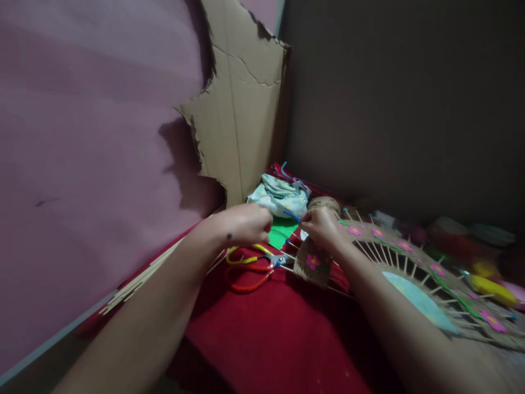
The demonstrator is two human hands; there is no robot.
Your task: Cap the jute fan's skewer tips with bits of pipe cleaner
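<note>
My right hand (322, 225) is closed in a pinch at the left end of a woven fan-shaped piece (369, 232) of sticks and twine, trimmed with pink flowers and a green line. A thin blue strip (292, 217), like a pipe cleaner, sticks out from its fingertips. To the left, my left hand (250, 223) hovers with fingers curled together, slightly blurred; whether anything is in them is hidden. Below it lie scissors (248, 276) with yellow and red handles, their blades by the piece's stick ends. Several stick ends carry blue tips.
Behind my hands are a bunched pale-green cloth (279, 194), a green sheet (281, 234) and a twine roll (324, 204). Loose sticks (143, 279) lie at left on the red cloth (270, 334). Torn cardboard (246, 109) stands against the pink wall (102, 137).
</note>
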